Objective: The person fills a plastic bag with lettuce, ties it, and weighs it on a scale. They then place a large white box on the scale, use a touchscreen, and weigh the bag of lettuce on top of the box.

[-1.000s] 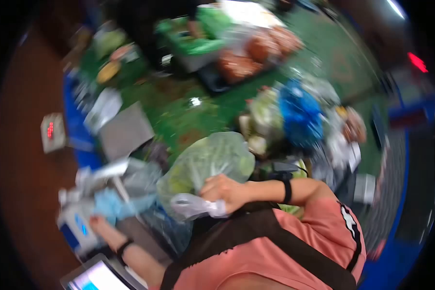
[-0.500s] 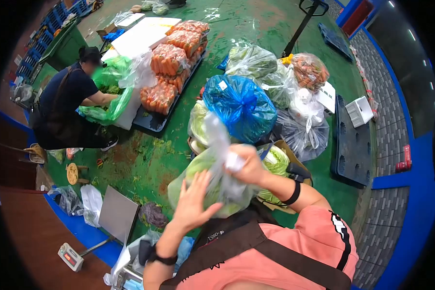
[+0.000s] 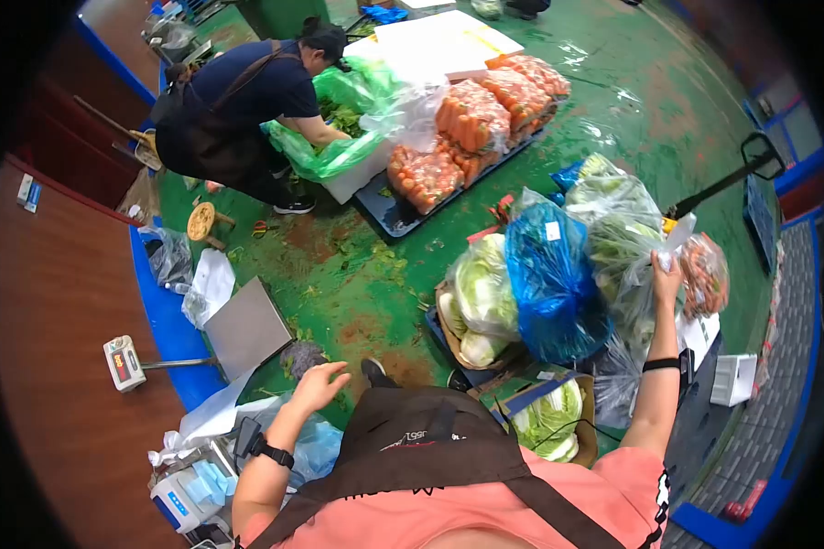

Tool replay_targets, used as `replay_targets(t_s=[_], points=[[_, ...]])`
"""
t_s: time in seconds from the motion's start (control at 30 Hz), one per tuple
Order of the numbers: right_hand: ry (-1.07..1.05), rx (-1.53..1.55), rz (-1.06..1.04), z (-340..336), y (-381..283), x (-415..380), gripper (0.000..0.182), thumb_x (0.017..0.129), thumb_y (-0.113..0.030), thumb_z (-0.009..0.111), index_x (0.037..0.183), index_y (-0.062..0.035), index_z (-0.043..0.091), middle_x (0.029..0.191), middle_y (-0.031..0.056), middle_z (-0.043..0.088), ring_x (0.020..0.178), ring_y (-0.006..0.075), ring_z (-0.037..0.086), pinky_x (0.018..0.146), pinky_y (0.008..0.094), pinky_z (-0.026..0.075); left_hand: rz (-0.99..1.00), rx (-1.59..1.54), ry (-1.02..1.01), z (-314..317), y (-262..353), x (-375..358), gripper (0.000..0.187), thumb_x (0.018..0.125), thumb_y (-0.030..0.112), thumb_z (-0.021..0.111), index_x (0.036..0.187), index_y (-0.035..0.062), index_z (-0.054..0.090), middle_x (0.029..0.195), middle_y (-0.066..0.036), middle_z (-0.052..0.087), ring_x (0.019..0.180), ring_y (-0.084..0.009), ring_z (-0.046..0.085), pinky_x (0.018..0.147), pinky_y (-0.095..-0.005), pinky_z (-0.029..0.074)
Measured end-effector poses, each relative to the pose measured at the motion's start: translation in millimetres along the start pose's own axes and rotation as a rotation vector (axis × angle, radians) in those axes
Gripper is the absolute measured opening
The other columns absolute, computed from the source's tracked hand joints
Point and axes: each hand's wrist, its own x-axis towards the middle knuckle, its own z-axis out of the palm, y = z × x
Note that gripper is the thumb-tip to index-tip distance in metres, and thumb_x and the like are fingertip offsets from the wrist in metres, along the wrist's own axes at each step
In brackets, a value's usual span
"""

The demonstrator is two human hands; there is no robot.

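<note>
At three o'clock the right hand clamps a likely soft, slippery vegetable bag by its neck, the surest hold; left hand, at eight, fingers apart.

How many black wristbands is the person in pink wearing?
2: left wristband, near the open left hand; right wristband, near the right hand, which grips a clear plastic bag. None seems hidden.

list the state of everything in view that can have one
Right hand, closed on the clear bag
clear bag, filled, neck gathered
Left hand, open, empty
Blue bag, bulging
Green bag, open, greens inside
Stacked carrot bags, filled
Cardboard box, open, cabbage inside
Scale display, lit red
Scale plate, bare
</note>
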Motion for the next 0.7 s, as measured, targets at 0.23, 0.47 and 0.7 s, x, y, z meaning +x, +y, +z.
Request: replay_targets(t_s=[0.23,0.47,0.7], points=[[-0.269,-0.467,0.464,146,107,47,0.057,0.068,-0.027,0.069,0.117,-0.0019,0.054,0.11,0.0179,0.059,0.1,0.0252,0.058,0.087,0.0327,0.044,-0.245,-0.195,-0.027,-68,-114,53,0.042,0.081,0.028,0.06,0.115,0.0047,0.054,0.102,-0.014,0.062,0.093,-0.0257,0.06,0.081,-0.0341,0.046],[-0.429,0.081,0.032,395,-198,46,0.063,0.068,-0.03,0.075,0.117,-0.0005,0.048,0.113,0.0186,0.055,0.101,0.0245,0.055,0.084,0.0339,0.044,-0.225,-0.39,0.066,-163,-190,166,0.04,0.08,0.023,0.062,0.114,0.0044,0.054,0.098,-0.01,0.063,0.09,-0.0208,0.06,0.081,-0.0333,0.046],[-0.612,-0.367,-0.525,627,-430,55,0.106,0.053,-0.038,0.079,0.136,-0.0033,0.022,0.135,0.0155,0.034,0.125,0.0335,0.03,0.102,0.0443,0.026,-0.185,-0.509,0.007,-234,-189,283,0.04,0.079,0.023,0.063,0.114,0.004,0.054,0.096,-0.009,0.063,0.088,-0.0184,0.059,0.079,-0.0317,0.046]])
